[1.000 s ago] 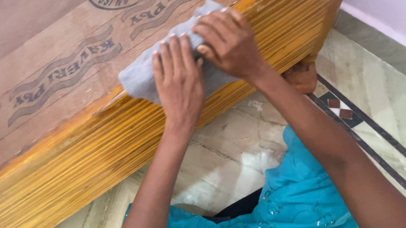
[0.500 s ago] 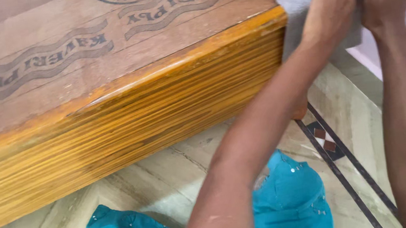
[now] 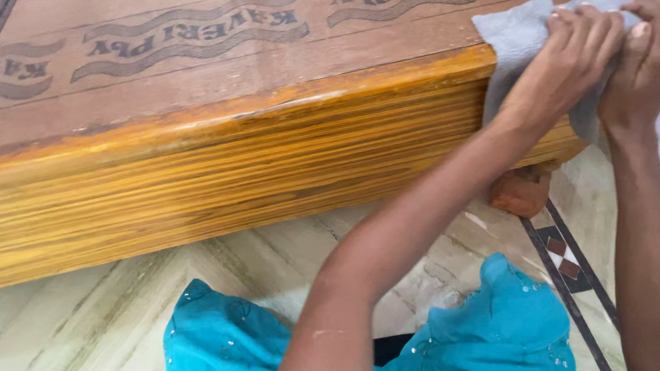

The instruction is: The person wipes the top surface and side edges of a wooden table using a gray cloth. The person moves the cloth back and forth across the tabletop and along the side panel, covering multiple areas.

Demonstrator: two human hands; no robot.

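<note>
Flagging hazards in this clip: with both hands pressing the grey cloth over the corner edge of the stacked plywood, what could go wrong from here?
1. The left hand and right hand press the grey cloth over the stack's layered edge; bare skin past the cloth might catch splinters.
2. The stack's corner seems to rest on a reddish brick piece; hard pushing might shift it.
3. The cloth could snag on the corner.
</note>
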